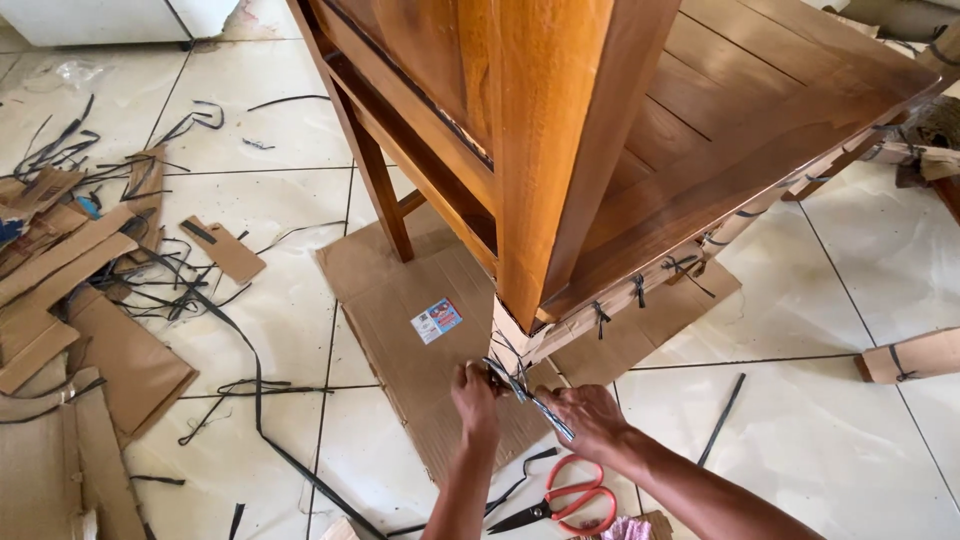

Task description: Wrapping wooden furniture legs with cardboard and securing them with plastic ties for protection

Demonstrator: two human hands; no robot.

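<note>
A wooden table lies on its side on a flat cardboard sheet. Its near corner is wrapped with cardboard strips tied by black straps. My left hand and my right hand are both below that corner, each gripping part of a thin shiny strap that runs between them and up to the corner. Red-handled scissors lie on the floor tiles just below my right hand, untouched.
Cardboard scraps and loose black straps litter the tiled floor at left. Another strapped cardboard piece lies at right. A white appliance base stands at the top left.
</note>
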